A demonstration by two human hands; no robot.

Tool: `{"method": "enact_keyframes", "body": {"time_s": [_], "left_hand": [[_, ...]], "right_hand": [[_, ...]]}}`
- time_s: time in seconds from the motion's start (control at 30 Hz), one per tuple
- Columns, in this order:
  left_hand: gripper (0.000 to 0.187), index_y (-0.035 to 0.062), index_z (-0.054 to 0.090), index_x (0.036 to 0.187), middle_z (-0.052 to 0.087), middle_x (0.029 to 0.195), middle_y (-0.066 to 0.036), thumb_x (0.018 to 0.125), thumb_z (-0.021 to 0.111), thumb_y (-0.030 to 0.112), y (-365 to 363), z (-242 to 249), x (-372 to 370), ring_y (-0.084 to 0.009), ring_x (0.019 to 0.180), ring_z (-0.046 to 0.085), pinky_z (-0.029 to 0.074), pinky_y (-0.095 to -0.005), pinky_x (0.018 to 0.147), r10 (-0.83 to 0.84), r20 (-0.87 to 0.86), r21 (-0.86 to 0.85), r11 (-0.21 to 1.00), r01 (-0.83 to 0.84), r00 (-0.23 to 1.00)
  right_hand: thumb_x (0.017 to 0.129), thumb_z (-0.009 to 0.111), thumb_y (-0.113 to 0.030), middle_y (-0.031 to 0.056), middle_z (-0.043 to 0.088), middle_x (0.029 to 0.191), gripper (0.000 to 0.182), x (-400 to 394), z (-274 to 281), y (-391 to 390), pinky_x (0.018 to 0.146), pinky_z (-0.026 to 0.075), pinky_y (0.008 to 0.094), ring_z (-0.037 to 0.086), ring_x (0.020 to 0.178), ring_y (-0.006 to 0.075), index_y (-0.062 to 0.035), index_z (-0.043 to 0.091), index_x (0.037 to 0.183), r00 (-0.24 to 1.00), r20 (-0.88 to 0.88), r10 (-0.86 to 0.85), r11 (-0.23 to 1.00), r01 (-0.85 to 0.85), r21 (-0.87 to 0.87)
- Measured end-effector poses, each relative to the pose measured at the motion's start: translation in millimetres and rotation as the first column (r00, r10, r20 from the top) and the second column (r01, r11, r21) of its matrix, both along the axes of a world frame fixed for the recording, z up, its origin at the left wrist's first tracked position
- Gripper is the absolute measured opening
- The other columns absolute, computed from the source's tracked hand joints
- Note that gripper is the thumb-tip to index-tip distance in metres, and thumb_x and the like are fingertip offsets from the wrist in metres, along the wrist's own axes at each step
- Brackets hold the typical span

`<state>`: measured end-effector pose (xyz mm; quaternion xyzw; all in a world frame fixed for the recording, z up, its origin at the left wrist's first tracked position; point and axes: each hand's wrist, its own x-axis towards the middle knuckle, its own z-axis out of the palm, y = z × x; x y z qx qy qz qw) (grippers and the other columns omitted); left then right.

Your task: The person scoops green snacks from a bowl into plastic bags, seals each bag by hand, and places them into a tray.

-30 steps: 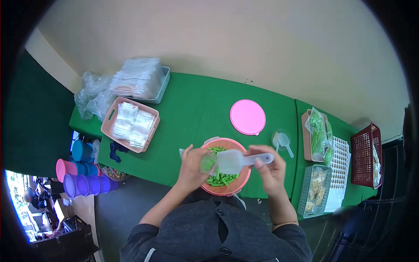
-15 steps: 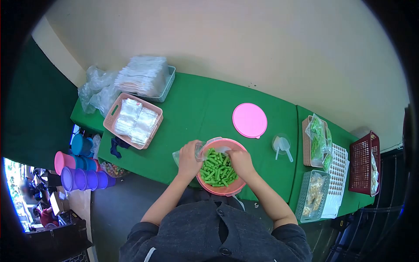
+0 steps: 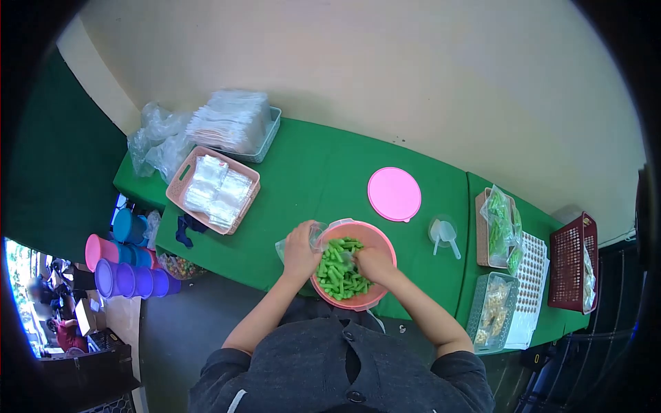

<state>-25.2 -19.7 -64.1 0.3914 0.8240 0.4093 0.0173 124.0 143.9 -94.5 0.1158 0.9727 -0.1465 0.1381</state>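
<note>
A round pink tub (image 3: 385,248) at the table's front edge holds many short green pieces (image 3: 337,272). At the tub's left rim, my left hand (image 3: 301,253) is closed on a clear plastic bag (image 3: 317,235). My right hand (image 3: 372,264) reaches into the tub from the right, fingers down among the green pieces. Something clear shows by its fingertips, but what it holds is hidden. The round pink lid (image 3: 394,194) lies on the green cloth behind the tub.
Baskets of clear bags (image 3: 219,191) and white packets (image 3: 231,120) stand at the left. A clear scoop (image 3: 446,232) lies right of the lid. Farther right are baskets with bagged green pieces (image 3: 497,224), a dotted sheet (image 3: 530,282) and a maroon basket (image 3: 568,261).
My right hand has moved down and slightly left, from the tub's back rim deeper into the green pieces. My left hand stays at the left rim with the bag.
</note>
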Motion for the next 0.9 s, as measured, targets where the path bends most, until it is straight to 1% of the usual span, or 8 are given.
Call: {"method": "enact_keyframes", "body": {"time_s": [0.07,0.2,0.43,0.53,0.6,0.77,0.83,0.9], "left_hand": [[0.049,0.0008,0.052,0.116,0.062,0.104,-0.016,0.076,0.073,0.018,0,-4,1,-0.0342,0.098,0.060,0.044,-0.0438,0.088,0.001,-0.005,0.009,1.000,-0.001,1.000],[0.049,0.0020,0.052,0.117,0.061,0.108,-0.015,0.073,0.071,0.012,0,-1,1,-0.0328,0.101,0.058,0.042,-0.0433,0.090,0.015,0.039,0.012,1.000,-0.015,0.999],[0.048,0.0033,0.054,0.115,0.061,0.103,-0.014,0.074,0.074,0.019,-13,31,-6,-0.0323,0.098,0.058,0.043,-0.0422,0.088,0.005,0.049,0.083,0.997,-0.009,0.999],[0.052,0.0063,0.053,0.116,0.060,0.105,-0.013,0.071,0.077,0.018,-19,46,-10,-0.0333,0.102,0.058,0.042,-0.0435,0.090,-0.061,0.013,0.036,0.997,0.061,0.998],[0.056,0.0070,0.052,0.117,0.059,0.107,-0.012,0.069,0.078,0.016,-18,48,-10,-0.0322,0.106,0.056,0.038,-0.0468,0.099,-0.237,-0.093,-0.072,0.970,0.231,0.967],[0.066,0.0090,0.048,0.122,0.057,0.112,-0.011,0.064,0.080,0.016,-3,55,12,-0.0315,0.109,0.054,0.030,-0.0516,0.108,-0.377,-0.098,-0.092,0.925,0.369,0.921],[0.070,0.0097,0.046,0.123,0.056,0.113,-0.010,0.063,0.080,0.016,4,57,20,-0.0311,0.109,0.053,0.028,-0.0531,0.110,-0.405,-0.094,-0.096,0.913,0.396,0.910],[0.072,0.0112,0.046,0.123,0.056,0.114,-0.009,0.060,0.082,0.015,8,60,26,-0.0305,0.110,0.054,0.028,-0.0546,0.110,-0.417,-0.148,-0.145,0.906,0.397,0.897]], "right_hand": [[0.087,0.057,-0.020,0.0198,0.066,0.078,0.022,0,-13,-14,0.071,0.049,0.0489,0.064,0.074,0.0378,-0.0027,0.068,0.078,0.989,-0.057,-0.138,0.984,0.130,-0.123],[0.089,0.058,-0.026,0.0202,0.063,0.067,0.029,1,16,-11,0.065,0.048,0.0485,0.062,0.065,0.0379,-0.0017,0.067,0.076,0.984,-0.053,-0.169,0.938,0.145,-0.314],[0.088,0.061,-0.028,0.0202,0.062,0.066,0.029,19,88,-6,0.062,0.048,0.0461,0.062,0.062,0.0362,-0.0023,0.070,0.078,0.961,-0.121,-0.247,0.923,0.196,-0.331],[0.087,0.063,-0.029,0.0194,0.062,0.065,0.028,28,119,6,0.059,0.048,0.0415,0.061,0.058,0.0321,-0.0025,0.072,0.084,0.918,-0.112,-0.382,0.859,0.307,-0.410],[0.086,0.064,-0.028,0.0185,0.062,0.065,0.027,32,133,14,0.057,0.047,0.0376,0.061,0.056,0.0278,-0.0023,0.072,0.089,0.887,-0.124,-0.444,0.806,0.335,-0.488],[0.085,0.067,-0.025,0.0131,0.060,0.058,0.028,38,148,14,0.050,0.042,0.0319,0.050,0.047,0.0165,0.0026,0.071,0.089,0.810,-0.353,-0.468,0.810,0.234,-0.538],[0.084,0.068,-0.026,0.0148,0.066,0.075,0.026,37,157,12,0.062,0.049,0.0349,0.063,0.063,0.0267,-0.0040,0.072,0.097,0.862,-0.311,-0.401,0.871,0.252,-0.422],[0.083,0.069,-0.023,0.0143,0.067,0.082,0.027,37,162,6,0.064,0.050,0.0337,0.064,0.067,0.0246,-0.0052,0.070,0.103,0.852,-0.351,-0.389,0.894,0.257,-0.368]]}}
